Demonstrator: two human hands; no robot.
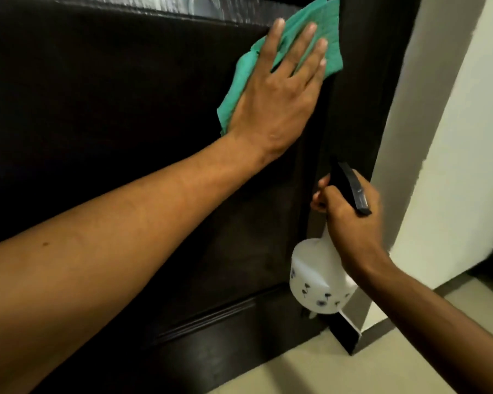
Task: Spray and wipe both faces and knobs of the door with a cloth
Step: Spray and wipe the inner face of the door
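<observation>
Two hands work: the left hand [279, 89], fingers flat, presses a green cloth [319, 38] against the dark door [111, 95], while the right hand [350, 223] grips a white spray bottle [313, 282].

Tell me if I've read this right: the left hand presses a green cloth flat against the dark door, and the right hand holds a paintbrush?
Not quite. In the head view the right hand grips a white spray bottle with a black trigger head, not a paintbrush. The rest holds: the left hand presses the green cloth flat against the dark door.
</observation>
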